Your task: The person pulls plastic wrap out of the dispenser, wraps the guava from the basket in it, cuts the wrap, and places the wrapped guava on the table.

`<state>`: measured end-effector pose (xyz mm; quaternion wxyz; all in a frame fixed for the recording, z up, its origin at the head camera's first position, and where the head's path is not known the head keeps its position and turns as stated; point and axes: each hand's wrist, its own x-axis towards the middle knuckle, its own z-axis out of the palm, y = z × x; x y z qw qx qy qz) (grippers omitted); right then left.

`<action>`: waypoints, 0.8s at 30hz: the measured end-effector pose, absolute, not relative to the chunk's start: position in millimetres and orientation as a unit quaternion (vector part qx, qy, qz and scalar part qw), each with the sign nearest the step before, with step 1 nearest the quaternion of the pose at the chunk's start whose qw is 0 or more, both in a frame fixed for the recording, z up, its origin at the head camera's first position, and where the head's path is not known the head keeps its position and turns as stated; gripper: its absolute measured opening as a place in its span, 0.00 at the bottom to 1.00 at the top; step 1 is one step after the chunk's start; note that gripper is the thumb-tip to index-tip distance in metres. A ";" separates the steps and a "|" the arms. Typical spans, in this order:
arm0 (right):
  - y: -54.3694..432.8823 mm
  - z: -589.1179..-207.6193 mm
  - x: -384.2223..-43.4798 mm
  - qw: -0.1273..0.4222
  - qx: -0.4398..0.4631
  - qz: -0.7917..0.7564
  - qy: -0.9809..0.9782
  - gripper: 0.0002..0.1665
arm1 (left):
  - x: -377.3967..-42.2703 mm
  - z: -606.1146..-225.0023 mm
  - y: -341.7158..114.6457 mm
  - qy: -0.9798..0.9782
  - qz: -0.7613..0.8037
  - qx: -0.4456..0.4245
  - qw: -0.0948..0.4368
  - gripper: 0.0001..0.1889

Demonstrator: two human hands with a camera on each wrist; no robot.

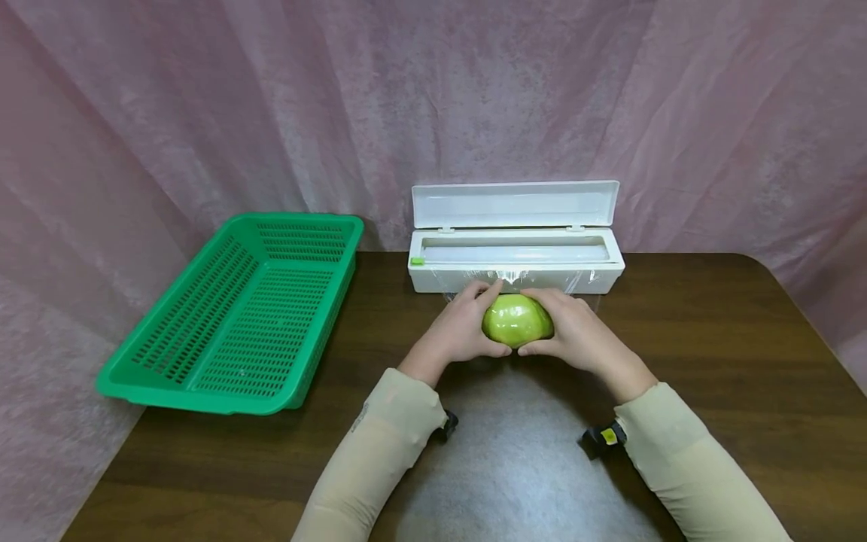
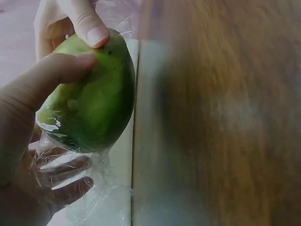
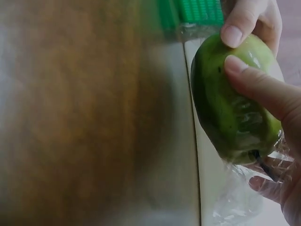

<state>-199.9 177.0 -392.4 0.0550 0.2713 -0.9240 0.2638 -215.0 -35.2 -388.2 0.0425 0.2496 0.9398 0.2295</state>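
Two pale sleeves (image 1: 379, 436) are reaching over the brown table (image 1: 711, 331), and I am watching from far away. The left hand (image 1: 466, 325) and the right hand (image 1: 576, 327) are gripping one green fruit (image 1: 517, 321), each pinching it between thumb and fingers. The fruit is shining between them, just in front of the white box (image 1: 433, 281). Clear wrap (image 3: 237, 197) is clinging to it and crinkling past its end. On the left, a green basket (image 1: 196, 400) is resting. The box's lid (image 1: 515, 205) is standing up, and a roll (image 1: 515, 254) is lying inside. Behind, a pink curtain (image 1: 474, 90) is hanging.
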 end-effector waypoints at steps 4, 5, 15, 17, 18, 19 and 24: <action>177.9 -389.1 -206.1 0.036 0.270 0.269 -0.924 0.50 | -216.2 -390.1 -36.7 0.936 0.253 0.243 0.038 0.52; 178.1 -388.9 -207.1 0.032 0.269 0.268 -0.925 0.49 | -216.6 -390.6 -36.9 0.934 0.260 0.241 0.039 0.50; 172.9 -392.2 -211.5 0.021 0.264 0.240 -0.934 0.50 | -217.3 -397.0 -38.9 0.935 0.279 0.214 0.048 0.43; 171.9 -392.4 -212.5 0.021 0.263 0.231 -0.936 0.50 | -217.9 -398.3 -39.0 0.935 0.280 0.212 0.048 0.43; 171.5 -392.3 -213.1 0.021 0.262 0.228 -0.937 0.50 | -218.2 -398.5 -38.9 0.935 0.279 0.212 0.047 0.43; 171.4 -392.2 -213.6 0.020 0.262 0.226 -0.938 0.50 | -218.5 -398.6 -38.7 0.936 0.277 0.212 0.046 0.43; 172.7 -391.3 -216.2 0.012 0.256 0.226 -0.940 0.51 | -221.2 -397.7 -36.8 0.939 0.264 0.218 0.043 0.42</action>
